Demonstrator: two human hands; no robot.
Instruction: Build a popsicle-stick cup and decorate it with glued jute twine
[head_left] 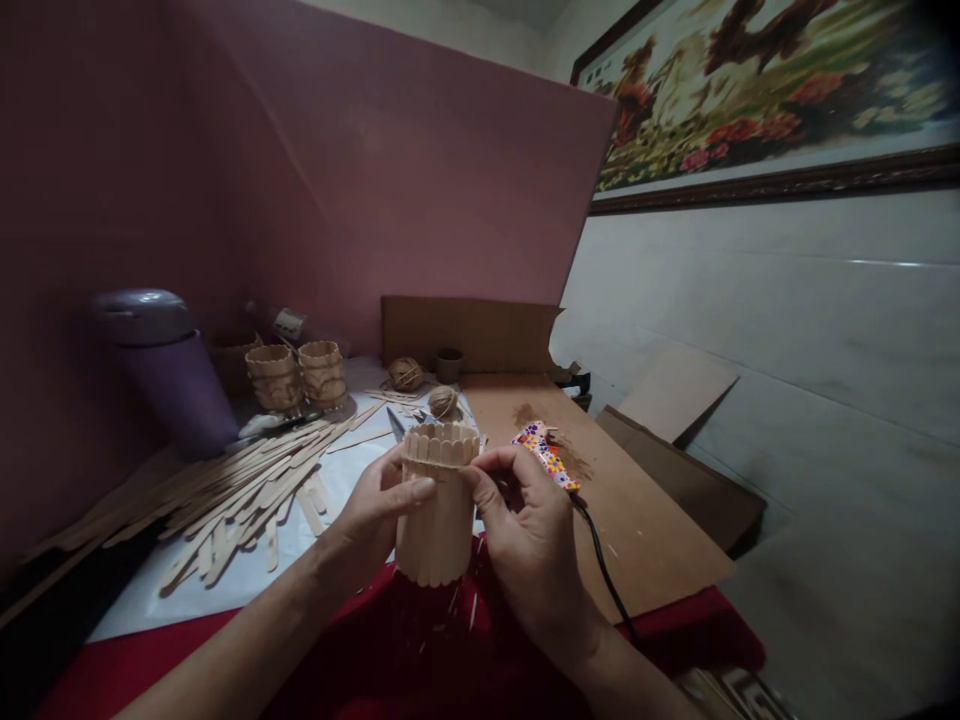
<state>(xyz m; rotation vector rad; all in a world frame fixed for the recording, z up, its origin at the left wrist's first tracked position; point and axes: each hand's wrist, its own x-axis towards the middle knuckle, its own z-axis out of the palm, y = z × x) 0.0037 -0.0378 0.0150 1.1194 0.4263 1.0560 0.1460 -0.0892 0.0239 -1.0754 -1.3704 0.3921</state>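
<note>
A cup made of upright wooden sticks (435,530) is held above the red cloth, with a thin line of twine around its upper part. My left hand (381,492) grips the cup's left side, thumb across the front. At the right side, the thumb and index finger of my right hand (521,520) are pinched at the twine near the rim; the end of the twine is too small to make out. Just behind the cup lies a ball of twine (443,402). A flowered glue gun (546,455) rests on the brown board beyond my right hand.
Many loose wooden sticks (262,485) spread over white paper at the left. Two decorated stick cups (322,375) and a purple flask (176,375) stand behind them. Another twine ball (406,374) and a small dark pot (449,365) sit at the back. A black cord (600,555) crosses the brown board (645,520).
</note>
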